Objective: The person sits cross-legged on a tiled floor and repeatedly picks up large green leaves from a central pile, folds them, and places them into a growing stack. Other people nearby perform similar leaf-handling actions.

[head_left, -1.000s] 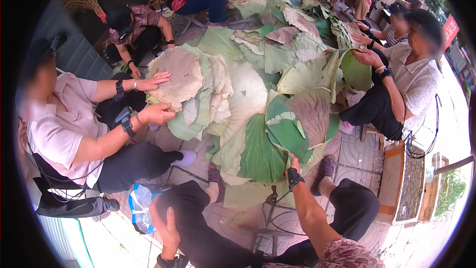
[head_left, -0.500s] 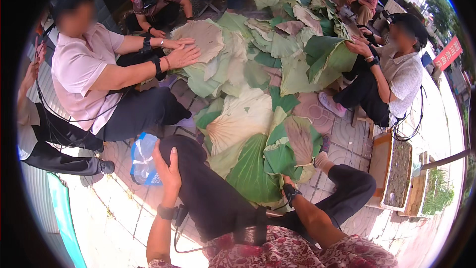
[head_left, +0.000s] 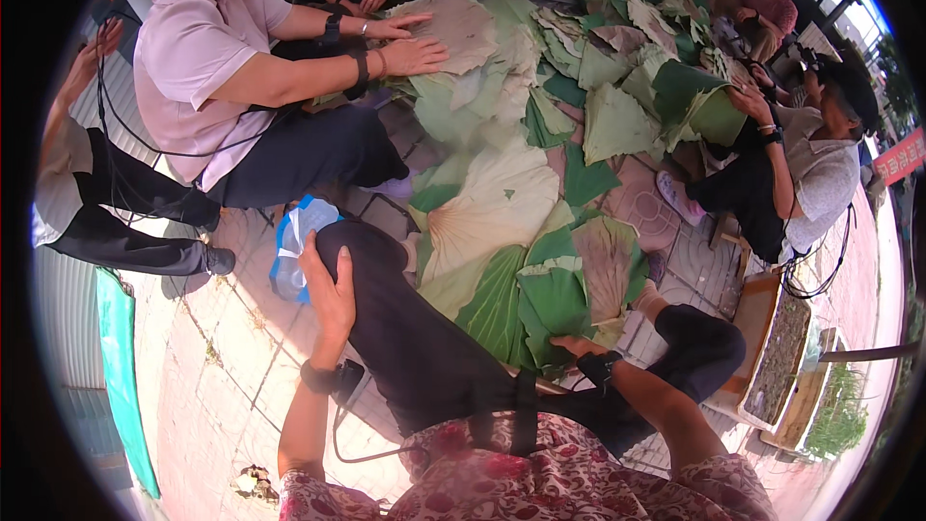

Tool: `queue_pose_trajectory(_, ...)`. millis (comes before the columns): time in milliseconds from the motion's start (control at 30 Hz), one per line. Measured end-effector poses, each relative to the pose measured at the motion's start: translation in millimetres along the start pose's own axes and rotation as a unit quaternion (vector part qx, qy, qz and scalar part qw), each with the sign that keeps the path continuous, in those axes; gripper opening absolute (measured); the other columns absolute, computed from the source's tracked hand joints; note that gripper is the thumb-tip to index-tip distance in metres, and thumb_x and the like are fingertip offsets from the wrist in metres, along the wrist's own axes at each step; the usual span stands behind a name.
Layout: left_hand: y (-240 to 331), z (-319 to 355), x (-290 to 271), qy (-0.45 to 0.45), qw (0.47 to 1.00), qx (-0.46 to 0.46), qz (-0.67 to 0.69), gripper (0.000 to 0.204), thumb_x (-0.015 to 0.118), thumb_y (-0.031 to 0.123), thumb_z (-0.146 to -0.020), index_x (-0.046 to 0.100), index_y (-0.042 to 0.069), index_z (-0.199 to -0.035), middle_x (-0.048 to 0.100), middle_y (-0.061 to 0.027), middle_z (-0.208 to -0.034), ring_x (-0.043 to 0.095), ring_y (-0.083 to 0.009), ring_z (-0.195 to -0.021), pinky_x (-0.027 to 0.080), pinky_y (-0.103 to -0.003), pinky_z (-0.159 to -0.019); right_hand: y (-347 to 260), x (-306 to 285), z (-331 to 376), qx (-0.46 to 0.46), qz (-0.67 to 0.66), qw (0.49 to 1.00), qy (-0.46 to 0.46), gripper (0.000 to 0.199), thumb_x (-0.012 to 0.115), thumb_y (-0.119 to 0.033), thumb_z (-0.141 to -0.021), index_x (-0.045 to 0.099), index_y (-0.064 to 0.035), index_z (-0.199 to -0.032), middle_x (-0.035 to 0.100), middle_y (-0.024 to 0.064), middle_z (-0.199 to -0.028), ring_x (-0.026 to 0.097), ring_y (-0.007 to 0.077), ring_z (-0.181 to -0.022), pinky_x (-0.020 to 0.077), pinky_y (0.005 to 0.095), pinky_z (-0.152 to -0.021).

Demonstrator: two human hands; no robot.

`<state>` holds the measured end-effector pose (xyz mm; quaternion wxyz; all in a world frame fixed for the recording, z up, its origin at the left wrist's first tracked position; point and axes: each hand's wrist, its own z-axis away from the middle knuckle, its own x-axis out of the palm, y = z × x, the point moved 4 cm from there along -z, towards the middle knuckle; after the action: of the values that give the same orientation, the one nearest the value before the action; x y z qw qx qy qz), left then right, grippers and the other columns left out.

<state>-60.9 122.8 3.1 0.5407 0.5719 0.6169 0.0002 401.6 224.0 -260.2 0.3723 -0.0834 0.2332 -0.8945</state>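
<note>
Banner [head_left: 901, 156] bears writing; left hand [head_left: 333, 297] unclenched, right hand [head_left: 581, 346] (grip unclear) touching green leaf [head_left: 554, 304].

Patterned paving [head_left: 231, 376] bears overlapping large leaves [head_left: 497, 201], some green, others pale or brownish.

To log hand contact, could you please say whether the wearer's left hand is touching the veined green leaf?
Apart: the head view shows the dark trouser leg between the left hand and the veined green leaf.
</note>
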Motion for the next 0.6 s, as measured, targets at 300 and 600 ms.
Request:
queue_pose_trajectory(300,93,-57,60,-0.173,0.967,0.16,0.101,0.033,0.063,0.023,-0.089,0.061,0.001,-0.113,0.054,-0.023,-0.125,0.049,-0.0401,-0.121,0.035,-0.047,-0.104,-126,-139,-89,-0.415,0.271,0.858,0.133,0.033,0.064,-0.03,-0.093,0.065,-0.0036,-0.113,0.061,0.0063,-0.089,0.06,0.0186,-0.075,0.0493,0.0326,-0.062)
queue_pose_trajectory(600,70,-36,146,-0.517,0.849,0.039,0.101,0.028,0.058,0.027,-0.094,0.063,0.003,-0.106,0.062,-0.0181,-0.1,0.058,-0.0366,-0.1,0.044,-0.043,-0.089,-247,-96,-148,-0.489,0.235,0.815,0.203,0.035,0.05,-0.023,-0.099,0.058,-0.0041,-0.129,0.063,0.0161,-0.114,0.06,0.0275,-0.103,0.0446,0.0375,-0.093)
